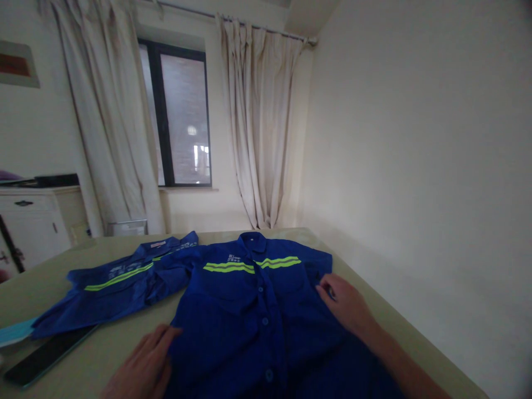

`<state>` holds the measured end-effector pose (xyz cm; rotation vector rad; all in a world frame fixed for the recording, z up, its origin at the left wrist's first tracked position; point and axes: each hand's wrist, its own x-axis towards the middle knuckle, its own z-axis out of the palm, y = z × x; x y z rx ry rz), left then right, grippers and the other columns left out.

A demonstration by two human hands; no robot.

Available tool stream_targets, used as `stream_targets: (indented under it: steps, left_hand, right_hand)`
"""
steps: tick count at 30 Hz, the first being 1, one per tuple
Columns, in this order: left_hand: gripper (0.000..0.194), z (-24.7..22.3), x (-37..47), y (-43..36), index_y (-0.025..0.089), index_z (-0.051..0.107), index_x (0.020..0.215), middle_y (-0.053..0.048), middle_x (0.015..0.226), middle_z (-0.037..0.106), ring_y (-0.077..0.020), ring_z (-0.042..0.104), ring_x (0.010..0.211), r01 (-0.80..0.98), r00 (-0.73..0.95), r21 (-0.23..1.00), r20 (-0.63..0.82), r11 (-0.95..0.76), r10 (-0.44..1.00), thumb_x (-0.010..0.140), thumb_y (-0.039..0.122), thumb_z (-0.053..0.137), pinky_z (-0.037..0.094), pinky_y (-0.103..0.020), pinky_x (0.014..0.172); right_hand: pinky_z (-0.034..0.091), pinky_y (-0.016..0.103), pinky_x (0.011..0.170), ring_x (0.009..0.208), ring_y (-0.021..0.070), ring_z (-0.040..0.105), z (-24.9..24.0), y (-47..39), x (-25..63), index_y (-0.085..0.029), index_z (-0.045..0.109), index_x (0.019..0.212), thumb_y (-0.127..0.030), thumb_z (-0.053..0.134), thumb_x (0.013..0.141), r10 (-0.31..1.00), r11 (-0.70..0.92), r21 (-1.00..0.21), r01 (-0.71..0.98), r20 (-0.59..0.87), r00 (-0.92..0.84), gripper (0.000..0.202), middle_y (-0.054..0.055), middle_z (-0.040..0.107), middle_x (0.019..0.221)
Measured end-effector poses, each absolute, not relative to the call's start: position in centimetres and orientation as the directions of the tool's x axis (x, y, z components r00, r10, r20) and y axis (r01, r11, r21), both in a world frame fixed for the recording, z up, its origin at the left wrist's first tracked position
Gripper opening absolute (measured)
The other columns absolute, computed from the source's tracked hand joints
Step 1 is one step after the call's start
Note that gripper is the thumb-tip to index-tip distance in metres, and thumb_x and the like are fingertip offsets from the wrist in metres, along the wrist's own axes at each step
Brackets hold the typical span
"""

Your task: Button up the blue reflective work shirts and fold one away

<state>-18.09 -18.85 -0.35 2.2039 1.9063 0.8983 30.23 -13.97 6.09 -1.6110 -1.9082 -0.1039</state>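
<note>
- Shirt of dark blue cloth point(233, 310), buttoned front, yellow-green reflective chest stripes: spread between the two hands, collar beyond them.
- Left bare hand point(145, 357): fingers together, bent at the shirt's side edge; cannot tell whether they clamp cloth.
- Right bare hand point(343, 302): thumb and forefinger curled close together by the sleeve; grip on cloth cannot be told.
- Second dark blue striped shirt point(124, 285): beyond left hand, leftward.
- Flat black rectangular object point(50, 354): left of left hand.
</note>
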Motion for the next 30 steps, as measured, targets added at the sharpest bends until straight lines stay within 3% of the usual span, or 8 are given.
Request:
stream_targets:
  steps: [4, 6, 8, 13, 19, 23, 25, 30]
  left_hand:
    - [0.043, 2.6, -5.7, -11.9, 0.025, 0.070, 0.119, -0.009, 0.123, 0.074, -0.0251, 0.067, 0.117, 0.884, 0.260, 0.306, 0.306, -0.354, 0.916, 0.097, 0.028, 0.034, 0.049, -0.041, 0.105]
    - [0.047, 2.1, -1.7, -9.4, 0.021, 0.062, 0.135, -0.012, 0.141, 0.064, -0.0281, 0.056, 0.134, 0.900, 0.249, 0.279, 0.303, -0.335, 0.920, 0.100, 0.031, 0.033, 0.040, -0.048, 0.114]
    - [0.051, 0.5, 0.1, -8.1, 0.023, 0.055, 0.145, -0.011, 0.153, 0.054, -0.0330, 0.043, 0.145, 0.909, 0.251, 0.261, 0.282, -0.325, 0.926, 0.100, 0.037, 0.037, 0.030, -0.057, 0.119]
    - [0.055, -2.5, -0.8, -8.2, 0.032, 0.044, 0.154, -0.004, 0.163, 0.040, -0.0373, 0.030, 0.152, 0.915, 0.257, 0.237, 0.283, -0.327, 0.924, 0.100, 0.037, 0.035, 0.021, -0.067, 0.121]
    - [0.055, -1.2, -0.6, -8.1, 0.030, 0.050, 0.149, -0.005, 0.157, 0.050, -0.0310, 0.042, 0.145, 0.878, 0.366, 0.223, 0.257, -0.423, 0.895, 0.096, 0.025, 0.041, 0.028, -0.058, 0.119]
    - [0.044, 0.5, 0.7, -6.3, 0.025, 0.066, 0.131, -0.011, 0.132, 0.068, -0.0319, 0.058, 0.121, 0.927, 0.268, 0.191, 0.267, -0.323, 0.926, 0.094, 0.020, 0.042, 0.043, -0.052, 0.100]
    - [0.038, 1.0, 1.4, -5.1, 0.022, 0.070, 0.119, -0.012, 0.120, 0.071, -0.0309, 0.061, 0.114, 0.949, 0.205, 0.182, 0.268, -0.258, 0.941, 0.096, 0.018, 0.040, 0.045, -0.049, 0.094]
    - [0.028, 0.7, 2.2, -3.1, 0.025, 0.069, 0.114, -0.010, 0.120, 0.066, -0.0292, 0.058, 0.116, 0.954, 0.141, 0.220, 0.274, -0.205, 0.951, 0.101, 0.028, 0.044, 0.045, -0.041, 0.087]
  right_hand:
    - [0.044, 0.028, 0.067, 0.077, 0.0210, 0.069, 5.5, -6.8, 19.6, -0.023, 0.069, 0.093, -0.050, 0.066, 0.088, 0.950, 0.189, -0.576, 0.795, 0.313, 0.001, 0.027, 0.003, 0.073, 0.084]
    - [0.045, 0.029, 0.073, 0.091, 0.0233, 0.070, 3.4, -4.2, 16.0, -0.025, 0.067, 0.107, -0.038, 0.075, 0.081, 0.966, 0.134, -0.583, 0.802, 0.256, 0.025, 0.030, 0.004, 0.075, 0.100]
    - [0.046, 0.033, 0.076, 0.096, 0.0256, 0.070, 1.6, -2.7, 14.1, -0.027, 0.063, 0.114, -0.027, 0.069, 0.084, 0.971, 0.040, -0.568, 0.822, 0.215, 0.101, 0.030, 0.007, 0.074, 0.109]
    - [0.043, 0.034, 0.071, 0.087, 0.0259, 0.070, 0.8, -1.7, 14.1, -0.030, 0.053, 0.120, -0.011, 0.049, 0.087, 0.956, -0.098, -0.572, 0.815, 0.173, 0.237, 0.038, 0.007, 0.070, 0.102]
    - [0.039, 0.026, 0.066, 0.090, 0.0176, 0.065, 0.2, -1.4, 14.3, -0.029, 0.057, 0.106, -0.006, 0.046, 0.083, 0.933, 0.127, -0.519, 0.846, 0.352, 0.076, 0.034, 0.003, 0.058, 0.118]
    - [0.042, 0.028, 0.068, 0.089, 0.0204, 0.065, -0.4, -1.2, 14.2, -0.023, 0.062, 0.090, -0.024, 0.055, 0.090, 0.929, 0.096, -0.541, 0.836, 0.349, 0.120, 0.007, 0.004, 0.062, 0.104]
    - [0.044, 0.029, 0.069, 0.087, 0.0215, 0.065, -0.5, -1.0, 14.3, -0.022, 0.064, 0.086, -0.032, 0.062, 0.088, 0.929, 0.062, -0.553, 0.831, 0.336, 0.154, 0.010, 0.006, 0.064, 0.102]
    - [0.047, 0.029, 0.075, 0.087, 0.0215, 0.066, -1.6, 0.1, 15.0, -0.021, 0.067, 0.080, -0.019, 0.062, 0.082, 0.905, 0.102, -0.641, 0.760, 0.377, 0.197, 0.006, 0.006, 0.069, 0.096]
